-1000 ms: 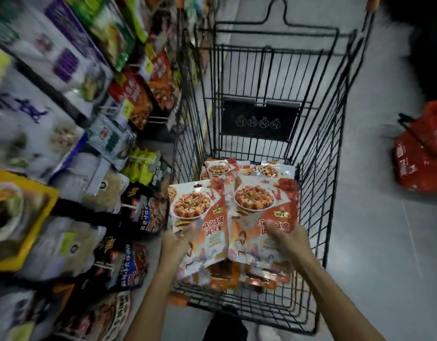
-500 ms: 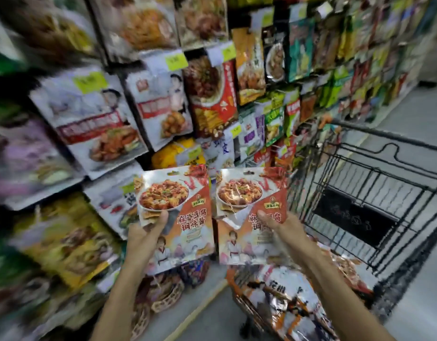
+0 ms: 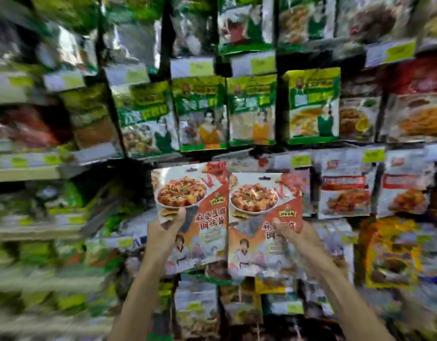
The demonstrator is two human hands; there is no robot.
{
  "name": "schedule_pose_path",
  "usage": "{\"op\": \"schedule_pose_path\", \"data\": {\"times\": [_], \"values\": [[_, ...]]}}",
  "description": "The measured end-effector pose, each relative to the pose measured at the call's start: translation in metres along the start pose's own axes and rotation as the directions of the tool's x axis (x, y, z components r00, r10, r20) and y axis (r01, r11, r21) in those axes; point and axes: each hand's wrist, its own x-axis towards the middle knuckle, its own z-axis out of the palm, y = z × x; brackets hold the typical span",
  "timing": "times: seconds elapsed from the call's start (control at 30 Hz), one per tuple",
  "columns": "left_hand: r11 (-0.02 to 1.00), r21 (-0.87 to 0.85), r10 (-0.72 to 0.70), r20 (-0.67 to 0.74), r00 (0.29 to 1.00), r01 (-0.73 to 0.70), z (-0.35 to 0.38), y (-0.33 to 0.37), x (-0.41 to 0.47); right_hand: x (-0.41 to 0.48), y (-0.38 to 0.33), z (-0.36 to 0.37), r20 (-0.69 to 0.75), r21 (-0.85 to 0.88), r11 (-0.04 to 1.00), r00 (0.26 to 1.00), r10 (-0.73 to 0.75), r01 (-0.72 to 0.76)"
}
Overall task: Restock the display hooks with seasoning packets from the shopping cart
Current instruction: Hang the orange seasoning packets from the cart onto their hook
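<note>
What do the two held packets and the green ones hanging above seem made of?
The left packet and right packet: likely glossy printed plastic film, from sheen and slightly curled edges. The green packets: seemingly similar shiny film; blur leaves it open.

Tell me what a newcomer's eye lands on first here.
Two matching orange-and-white seasoning packets stand out at centre, side by side: the left hand grips the left packet, and the right hand grips the right packet. Just above them hangs a row of green packets, blurred.
</note>
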Motion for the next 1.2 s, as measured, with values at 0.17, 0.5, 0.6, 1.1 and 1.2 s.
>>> {"op": "schedule_pose_path", "data": {"times": [0.17,0.5,0.6,1.1,1.2], "values": [[0.997,-0.006,0.072,-0.156,0.985,-0.074,-0.111,-0.008,0.047,0.027,0.007,0.133,0.176,0.141,0.989,0.984,0.016,-0.042],[0.993,0.105,0.069,-0.184,0.98,-0.05,-0.19,-0.055,0.111,0.075,0.014,0.228,0.177,0.133,0.981,0.977,0.116,-0.14],[0.99,0.136,0.07,-0.19,0.979,-0.044,-0.185,-0.065,0.122,0.092,0.011,0.233,0.155,0.107,0.987,0.982,0.107,-0.124],[0.998,0.029,0.055,-0.114,0.992,-0.052,-0.173,-0.081,0.141,0.133,0.025,0.234,0.068,0.059,0.983,0.983,0.171,-0.175],[0.999,-0.012,0.046,-0.122,0.991,-0.048,-0.168,-0.078,0.138,0.14,0.028,0.231,0.053,0.069,0.973,0.975,0.215,-0.219]]}}
